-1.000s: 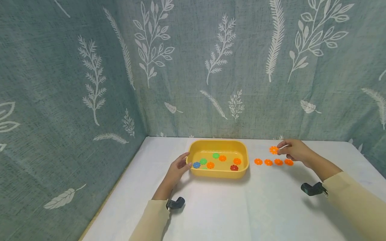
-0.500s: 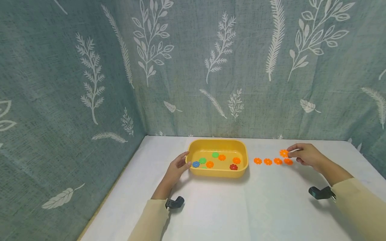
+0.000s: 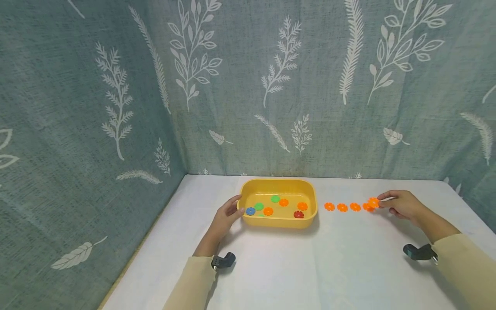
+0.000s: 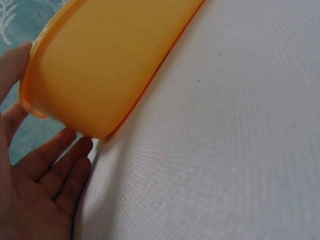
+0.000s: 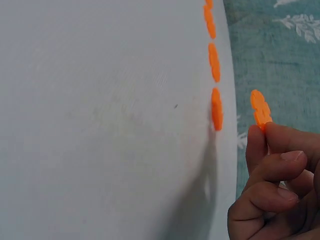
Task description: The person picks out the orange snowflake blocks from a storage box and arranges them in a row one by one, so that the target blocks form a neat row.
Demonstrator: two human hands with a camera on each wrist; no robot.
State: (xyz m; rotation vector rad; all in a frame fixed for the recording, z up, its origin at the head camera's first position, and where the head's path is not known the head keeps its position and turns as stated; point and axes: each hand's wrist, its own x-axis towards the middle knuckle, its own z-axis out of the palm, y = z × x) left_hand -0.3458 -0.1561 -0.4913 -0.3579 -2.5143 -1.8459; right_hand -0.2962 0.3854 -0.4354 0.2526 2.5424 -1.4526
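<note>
A yellow plastic tub (image 3: 277, 222) stands on the white table, with several flower-shaped plastic discs in it: green, orange, blue and red. My left hand (image 3: 223, 220) holds the tub by its left end, thumb at the rim and other fingers against the outside wall in the left wrist view. Between thumb and fingertips, my right hand (image 3: 404, 206) pinches an orange flower-shaped disc (image 5: 261, 110), raised above the table. To the tub's right lies a row of orange discs (image 3: 342, 207). The held disc partly covers the row's right-end disc in the head view.
A white cloth covers the table (image 3: 271, 267). Green-grey fabric (image 3: 240, 150) with white leaf prints hangs behind and on the left. A dark wrist camera (image 3: 224, 261) sits on each sleeve.
My right hand has moved right and slightly nearer with the orange disc, from above the row to its right end. My left hand stays on the tub.
</note>
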